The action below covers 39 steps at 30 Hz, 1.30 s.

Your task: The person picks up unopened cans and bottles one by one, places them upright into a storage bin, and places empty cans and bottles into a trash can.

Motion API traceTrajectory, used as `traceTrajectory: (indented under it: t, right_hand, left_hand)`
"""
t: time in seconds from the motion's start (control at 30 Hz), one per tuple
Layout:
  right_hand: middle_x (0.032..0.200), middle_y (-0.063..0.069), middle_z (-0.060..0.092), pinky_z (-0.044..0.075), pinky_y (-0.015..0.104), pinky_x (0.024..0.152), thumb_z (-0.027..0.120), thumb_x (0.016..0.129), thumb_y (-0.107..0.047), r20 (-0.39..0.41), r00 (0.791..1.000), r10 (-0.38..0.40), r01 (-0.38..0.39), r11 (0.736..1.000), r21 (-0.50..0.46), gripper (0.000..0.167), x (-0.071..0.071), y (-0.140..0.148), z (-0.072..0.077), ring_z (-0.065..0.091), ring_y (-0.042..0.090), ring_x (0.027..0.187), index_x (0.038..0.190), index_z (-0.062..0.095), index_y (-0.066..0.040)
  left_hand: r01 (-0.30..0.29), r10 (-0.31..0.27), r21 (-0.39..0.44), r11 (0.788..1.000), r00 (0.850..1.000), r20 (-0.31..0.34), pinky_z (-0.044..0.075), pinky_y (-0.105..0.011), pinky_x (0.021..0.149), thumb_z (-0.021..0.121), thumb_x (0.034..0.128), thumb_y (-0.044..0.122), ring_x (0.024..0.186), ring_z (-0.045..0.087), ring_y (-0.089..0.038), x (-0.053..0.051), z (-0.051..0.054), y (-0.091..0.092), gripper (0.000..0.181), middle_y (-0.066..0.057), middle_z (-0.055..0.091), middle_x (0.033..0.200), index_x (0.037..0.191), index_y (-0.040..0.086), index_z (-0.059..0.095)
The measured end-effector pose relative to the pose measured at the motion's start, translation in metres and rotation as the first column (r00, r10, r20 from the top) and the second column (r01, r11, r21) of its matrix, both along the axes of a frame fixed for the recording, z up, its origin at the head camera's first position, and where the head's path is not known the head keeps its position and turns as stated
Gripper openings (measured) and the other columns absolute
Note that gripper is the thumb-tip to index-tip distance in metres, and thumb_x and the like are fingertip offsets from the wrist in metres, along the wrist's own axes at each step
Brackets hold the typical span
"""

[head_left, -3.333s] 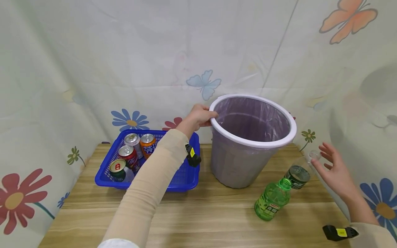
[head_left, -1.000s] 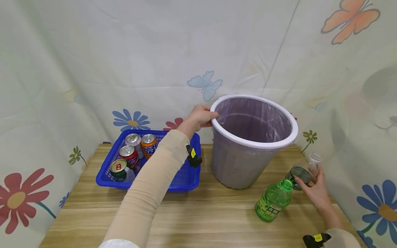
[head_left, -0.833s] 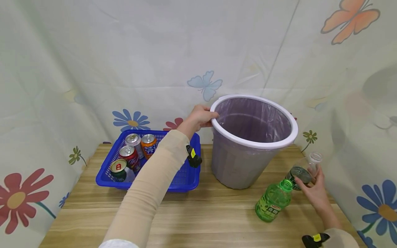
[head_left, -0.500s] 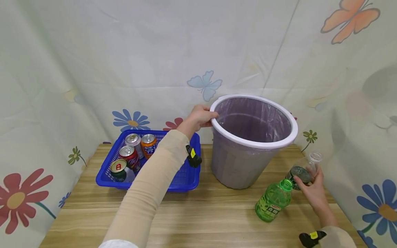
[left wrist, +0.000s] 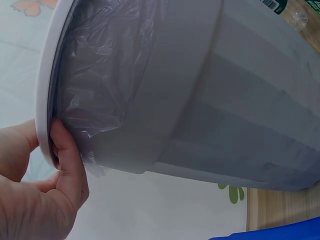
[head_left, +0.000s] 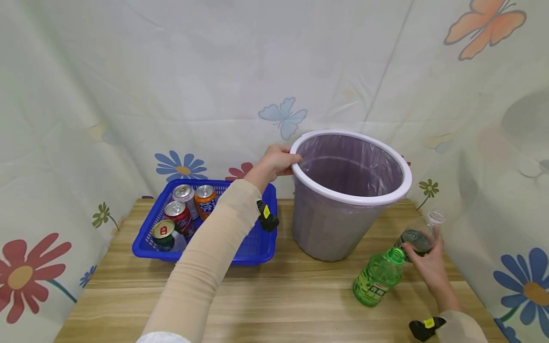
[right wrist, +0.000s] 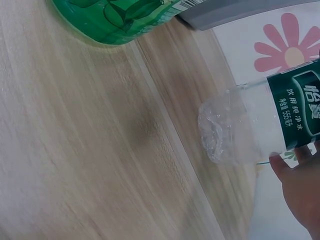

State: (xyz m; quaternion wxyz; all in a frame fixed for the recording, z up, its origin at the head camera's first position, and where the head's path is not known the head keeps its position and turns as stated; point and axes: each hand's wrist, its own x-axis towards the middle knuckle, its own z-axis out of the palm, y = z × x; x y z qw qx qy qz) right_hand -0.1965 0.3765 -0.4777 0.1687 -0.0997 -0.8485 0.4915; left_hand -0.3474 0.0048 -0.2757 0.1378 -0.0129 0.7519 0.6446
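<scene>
With thumb and fingers, my left hand (head_left: 279, 161) pinches the white rim of a grey trash can (head_left: 330, 228), which is lined with a thin translucent purple bag (left wrist: 107, 65). The left wrist view shows the fingers curled under that rim. At the table's right side my right hand (head_left: 431, 267) grips a clear plastic water bottle (head_left: 422, 231) with a dark green label (right wrist: 302, 100). The bottle is uncapped, and its base is seen in the right wrist view. Just left of this hand stands an uncapped green plastic bottle (head_left: 377, 281).
A blue plastic basket (head_left: 253, 259) on the left holds several drink cans (head_left: 180, 216); my left forearm crosses over it. All stand on a wood-grain table (head_left: 274, 305). A flower-printed white curtain (head_left: 206, 85) encloses the back and sides.
Over three seconds my right hand has come from the right and taken hold of the clear bottle. Lately its wrist has shifted slightly left. My left hand stays on the rim.
</scene>
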Motion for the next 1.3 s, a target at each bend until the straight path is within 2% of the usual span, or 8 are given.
traceTrajectory:
  t: [0.17, 0.23, 0.3, 0.47, 0.67, 0.87, 1.1, 1.3]
  right_hand:
    - [0.149, 0.024, 0.01, 0.016, 0.034, 0.113, 0.059, 0.089, -0.02, 0.028, 1.0, -0.008, 0.009, 0.999, -0.038, 0.091, 0.0001, -0.0016, 0.0, 0.016, 0.03, 0.136, 0.146, -0.013, -0.018]
    - [0.148, 0.027, 0.005, 0.016, 0.053, 0.109, 0.059, 0.089, -0.021, 0.039, 0.999, -0.008, 0.01, 0.998, -0.058, 0.09, 0.0001, -0.0021, 0.0007, 0.014, 0.042, 0.134, 0.146, -0.011, -0.017]
    - [0.145, 0.029, 0.004, 0.019, 0.059, 0.104, 0.06, 0.089, -0.022, 0.045, 0.999, -0.018, 0.021, 0.998, -0.054, 0.088, -0.0003, -0.0025, 0.0009, 0.014, 0.046, 0.131, 0.146, -0.007, -0.016]
    - [0.138, 0.029, 0.019, 0.031, 0.044, 0.09, 0.06, 0.088, -0.024, 0.061, 0.996, -0.064, 0.064, 0.998, -0.005, 0.083, -0.0008, -0.0029, 0.001, 0.029, 0.04, 0.121, 0.147, 0.003, -0.015]
    - [0.133, 0.029, 0.026, 0.031, 0.02, 0.077, 0.06, 0.088, -0.026, 0.074, 0.994, -0.079, 0.076, 0.996, 0.039, 0.081, 0.0013, -0.0023, 0.0002, 0.036, 0.032, 0.111, 0.146, 0.004, -0.015]
    - [0.135, 0.03, 0.024, 0.033, 0.034, 0.087, 0.059, 0.089, -0.027, 0.055, 0.997, -0.059, 0.058, 0.998, 0.026, 0.08, 0.0006, -0.0013, 0.0022, 0.033, 0.036, 0.116, 0.146, 0.004, -0.015]
    - [0.129, 0.028, 0.029, 0.031, 0.013, 0.073, 0.061, 0.088, -0.026, 0.048, 0.997, -0.055, 0.052, 0.997, 0.063, 0.081, -0.0004, 0.0002, 0.0039, 0.038, 0.028, 0.105, 0.145, 0.006, -0.011]
    - [0.131, 0.032, 0.029, 0.034, 0.022, 0.078, 0.061, 0.088, -0.028, 0.063, 0.997, -0.05, 0.045, 0.996, 0.078, 0.083, -0.0008, 0.0031, 0.0057, 0.038, 0.034, 0.11, 0.145, 0.004, -0.009]
  left_hand:
    - [0.0, 0.0, -0.006, 1.0, 1.0, -0.004, 0.056, -0.03, 0.072, 0.067, 0.0825, 0.01, 0.079, 0.065, -0.02, 0.0002, 0.0001, -0.0003, 0.035, -0.013, 0.059, 0.1, 0.114, -0.002, 0.058]
    - [-0.003, 0.003, -0.008, 1.0, 1.0, -0.004, 0.056, -0.03, 0.072, 0.067, 0.0826, 0.01, 0.08, 0.065, -0.021, 0.0002, 0.0, -0.0003, 0.035, -0.013, 0.059, 0.101, 0.115, -0.002, 0.058]
    - [-0.001, 0.001, -0.006, 1.0, 1.0, -0.005, 0.056, -0.03, 0.072, 0.066, 0.0828, 0.01, 0.081, 0.065, -0.021, 0.0004, 0.0001, -0.0003, 0.036, -0.013, 0.059, 0.102, 0.116, -0.001, 0.058]
    - [0.002, -0.002, -0.003, 1.0, 1.0, -0.01, 0.056, -0.03, 0.072, 0.066, 0.0828, 0.01, 0.08, 0.065, -0.021, 0.0008, 0.0002, -0.0005, 0.035, -0.014, 0.059, 0.102, 0.114, -0.002, 0.058]
    - [0.004, -0.004, -0.011, 1.0, 1.0, -0.008, 0.056, -0.03, 0.072, 0.067, 0.0826, 0.011, 0.08, 0.065, -0.021, 0.0012, 0.0001, -0.0004, 0.034, -0.013, 0.059, 0.102, 0.114, -0.001, 0.058]
    - [0.003, -0.003, -0.021, 1.0, 1.0, -0.016, 0.055, -0.033, 0.076, 0.067, 0.0827, 0.011, 0.08, 0.065, -0.021, 0.0018, 0.0003, -0.0008, 0.033, -0.013, 0.059, 0.102, 0.113, -0.001, 0.059]
    - [0.001, -0.001, -0.016, 1.0, 1.0, -0.016, 0.056, -0.032, 0.074, 0.067, 0.0823, 0.011, 0.08, 0.065, -0.021, 0.0027, 0.0006, -0.0011, 0.033, -0.013, 0.059, 0.102, 0.112, -0.001, 0.059]
    - [0.005, -0.005, -0.004, 1.0, 1.0, -0.001, 0.056, -0.029, 0.07, 0.066, 0.0826, 0.01, 0.077, 0.064, -0.019, 0.0009, -0.0001, -0.0009, 0.034, -0.012, 0.058, 0.1, 0.114, -0.002, 0.058]
